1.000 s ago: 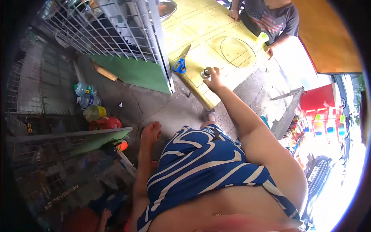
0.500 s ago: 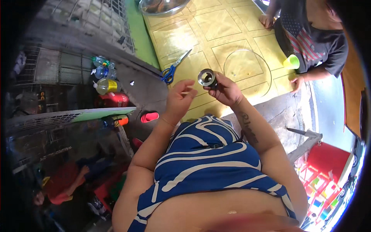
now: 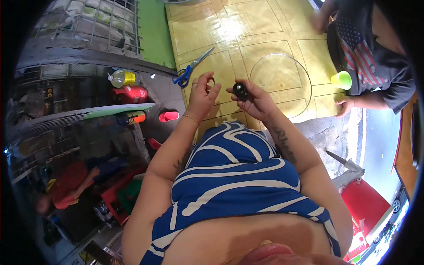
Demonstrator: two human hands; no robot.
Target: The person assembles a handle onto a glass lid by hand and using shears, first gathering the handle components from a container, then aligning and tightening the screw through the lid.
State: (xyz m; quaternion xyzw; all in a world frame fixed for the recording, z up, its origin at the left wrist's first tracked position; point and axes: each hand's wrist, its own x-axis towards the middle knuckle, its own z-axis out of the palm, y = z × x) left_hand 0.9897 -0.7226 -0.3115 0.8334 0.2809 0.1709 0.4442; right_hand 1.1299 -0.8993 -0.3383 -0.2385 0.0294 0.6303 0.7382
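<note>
My right hand grips a small round black knob, with a pale metal spot at its centre. Between the curled thumb and fingers of my left hand is a thin ring, seen nearly edge-on and partly covered by the fingers. Both hands are above the near edge of the yellow table, a short gap apart. Just past my right hand lies a round clear glass lid, flat on the table. Blue-handled scissors rest beyond my left hand, blades pointing away.
The yellow patterned table extends ahead. At its right side another person stands, one hand by the edge near a yellow-green cup. Bottles and a red slipper are on the floor at left. A red chair stands lower right.
The silver rim that faced me on the knob no longer shows there; a thin ring is now in my left hand. My right hand has turned the knob. The view has shifted slightly.
</note>
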